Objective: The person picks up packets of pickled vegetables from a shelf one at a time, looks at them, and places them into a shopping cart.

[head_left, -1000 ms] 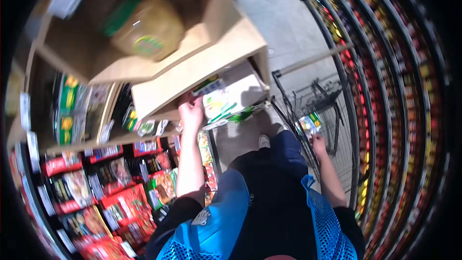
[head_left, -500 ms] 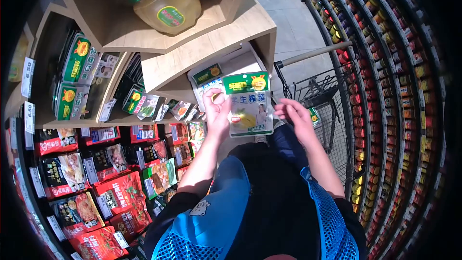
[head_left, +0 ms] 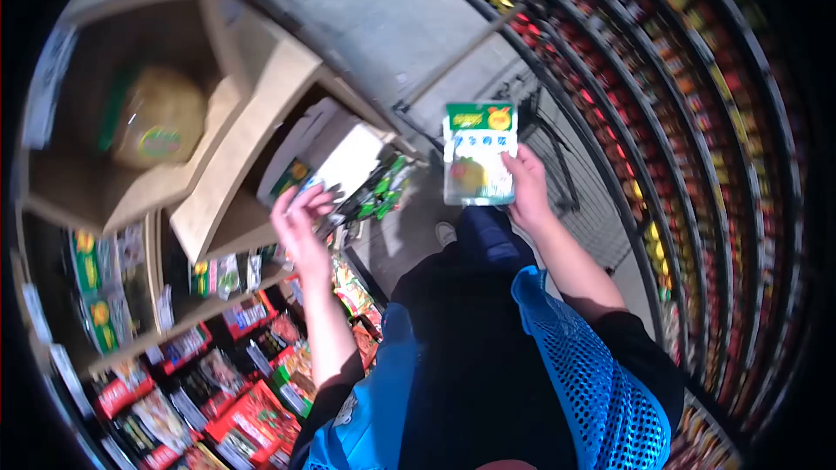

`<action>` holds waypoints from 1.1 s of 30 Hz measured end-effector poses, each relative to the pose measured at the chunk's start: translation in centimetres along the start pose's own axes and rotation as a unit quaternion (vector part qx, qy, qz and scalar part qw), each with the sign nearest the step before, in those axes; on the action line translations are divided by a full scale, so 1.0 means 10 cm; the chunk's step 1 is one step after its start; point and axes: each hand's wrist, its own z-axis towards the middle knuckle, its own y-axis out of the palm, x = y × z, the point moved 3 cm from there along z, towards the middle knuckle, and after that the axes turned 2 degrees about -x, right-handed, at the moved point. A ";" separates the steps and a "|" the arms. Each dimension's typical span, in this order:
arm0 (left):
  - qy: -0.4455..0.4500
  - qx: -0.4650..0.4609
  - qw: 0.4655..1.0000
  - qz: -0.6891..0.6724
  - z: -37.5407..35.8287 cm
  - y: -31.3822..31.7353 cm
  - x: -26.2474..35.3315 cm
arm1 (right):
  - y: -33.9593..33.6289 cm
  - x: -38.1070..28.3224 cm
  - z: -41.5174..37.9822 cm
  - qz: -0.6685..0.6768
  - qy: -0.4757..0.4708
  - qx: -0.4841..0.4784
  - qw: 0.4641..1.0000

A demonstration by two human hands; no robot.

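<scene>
Upper centre: my right hand (head_left: 529, 184) pinched a green-topped food pouch (head_left: 471, 176) by its edge. Left of centre: my left hand (head_left: 305, 224), fingers spread, was near a carton (head_left: 352, 158).

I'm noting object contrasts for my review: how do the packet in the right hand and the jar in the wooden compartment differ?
The packet is flat and roughly rectangular; the jar is bulky and rounded.
The packet is held up by the right hand, while the jar sits in the wooden compartment, untouched.
The packet has a green printed band, the jar a green lid.
Both show green and yellow.
</scene>
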 end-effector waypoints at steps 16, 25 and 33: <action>-0.226 -0.126 0.850 0.460 0.32 -0.32 -0.53 | -3.16 2.52 1.15 -0.041 0.314 0.236 0.919; -0.126 -0.090 0.803 0.576 0.56 -0.32 -0.62 | -2.92 2.41 1.10 -0.260 0.298 0.260 0.881; -0.158 -0.051 0.806 0.568 0.54 -0.34 -0.79 | -2.85 1.90 0.45 -0.475 0.206 0.126 0.847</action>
